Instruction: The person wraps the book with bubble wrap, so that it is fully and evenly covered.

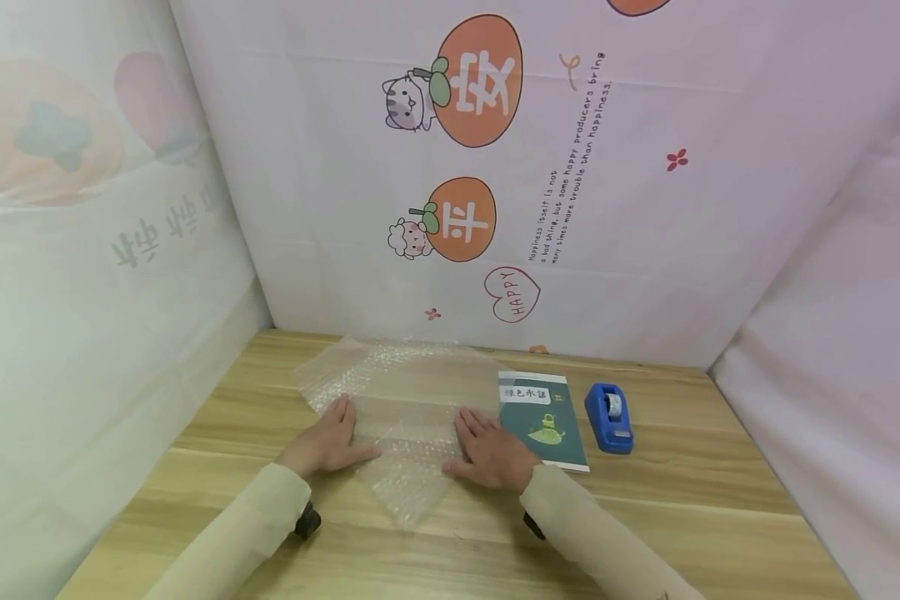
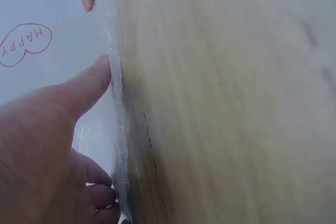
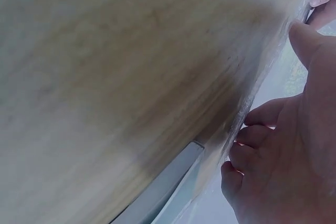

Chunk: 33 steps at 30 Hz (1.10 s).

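A clear sheet of bubble wrap point(image 1: 412, 400) lies spread on the wooden table, one corner pointing toward me. My left hand point(image 1: 332, 437) rests on its left side, with fingers extended and thumb turned inward. On the right side my right hand point(image 1: 491, 450) rests palm down, thumb toward the left hand. In the left wrist view, the left hand's fingertips point(image 2: 102, 195) touch the wrap's thin edge point(image 2: 119, 135). The right wrist view has the right hand's fingertips point(image 3: 239, 156) along the wrap too. Beside the right hand lies a dark green booklet point(image 1: 555, 417), partly overlapped by the wrap.
A blue tape dispenser point(image 1: 610, 419) with a tape roll stands right of the booklet. Bare wood of the table point(image 1: 690, 467) shows around these things. White printed cloth point(image 1: 330, 192) hangs behind the table and on both sides.
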{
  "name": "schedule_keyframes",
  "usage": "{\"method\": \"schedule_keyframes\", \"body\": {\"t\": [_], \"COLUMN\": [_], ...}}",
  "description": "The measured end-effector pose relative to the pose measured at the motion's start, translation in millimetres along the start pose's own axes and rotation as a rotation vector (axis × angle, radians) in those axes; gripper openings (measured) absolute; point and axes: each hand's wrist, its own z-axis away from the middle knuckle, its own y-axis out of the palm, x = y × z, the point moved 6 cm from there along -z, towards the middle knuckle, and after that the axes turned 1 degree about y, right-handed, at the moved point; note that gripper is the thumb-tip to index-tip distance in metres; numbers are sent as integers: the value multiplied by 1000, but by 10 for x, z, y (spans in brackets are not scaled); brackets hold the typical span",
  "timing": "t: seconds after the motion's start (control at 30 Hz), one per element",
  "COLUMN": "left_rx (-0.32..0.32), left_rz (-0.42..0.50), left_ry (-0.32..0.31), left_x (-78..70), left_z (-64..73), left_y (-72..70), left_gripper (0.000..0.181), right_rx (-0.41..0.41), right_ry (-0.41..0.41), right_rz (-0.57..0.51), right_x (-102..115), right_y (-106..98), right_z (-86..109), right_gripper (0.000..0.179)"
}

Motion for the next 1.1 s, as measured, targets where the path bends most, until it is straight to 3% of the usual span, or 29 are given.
{"method": "schedule_keyframes", "body": {"t": [0.3,0.53,0.83,1.0,1.1], "left_rx": [-34,-43,23,31,28], "left_rz": [-14,-10,140,212,251], "left_ry": [38,116,214,251,235], "left_x": [-57,-261,-769,-1114,-1295], "left_z": [2,-12,-241,-374,-456], "left_y": [-115,-221,-208,-182,-150], "left_gripper": [105,94,88,81,80], "right_rx": [-1,-37,-22,-65,-113], "right_ry": [13,18,141,189,202], "right_rz": [-82,-144,-337,-325,-307], "right_x": [-84,-311,-734,-983,-1099], "right_y": [-64,-272,-390,-502,-591], "right_z": [-2,116,385,516,599], "right_gripper": [94,90,86,88,84]}}
